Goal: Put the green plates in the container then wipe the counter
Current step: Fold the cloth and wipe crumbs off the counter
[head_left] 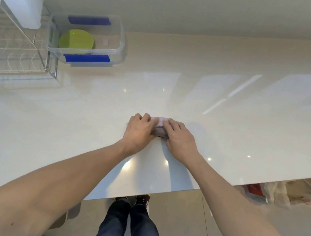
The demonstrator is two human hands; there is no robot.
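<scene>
- My left hand (140, 131) and my right hand (180, 139) lie side by side on the pale glossy table (226, 124), both pressing down on a small pinkish cloth (159, 126).
- The fingers of my left hand (147, 118) curl over the cloth's left end, gripping it against the table.
- The fingers of my right hand (171, 124) lie over the cloth's right end, clenched down on it as well.
- Only a narrow strip of the cloth shows between the two hands; the rest is hidden beneath them.
- The clear plastic container (120, 44) sits on the table well away from the cloth, up and to the left of it, toward the wall.
- The green plates (76, 39) rest inside the container, in its left part; I cannot tell how many are stacked there.
- Two blue latches (87, 58) mark the container's near and far sides.
- A wire dish rack (11, 50) stands just left of the container, touching or almost touching it.
- Below the cloth, past the table's edge, my legs in dark jeans (127, 225) stand on the tiled floor (179, 215).
</scene>
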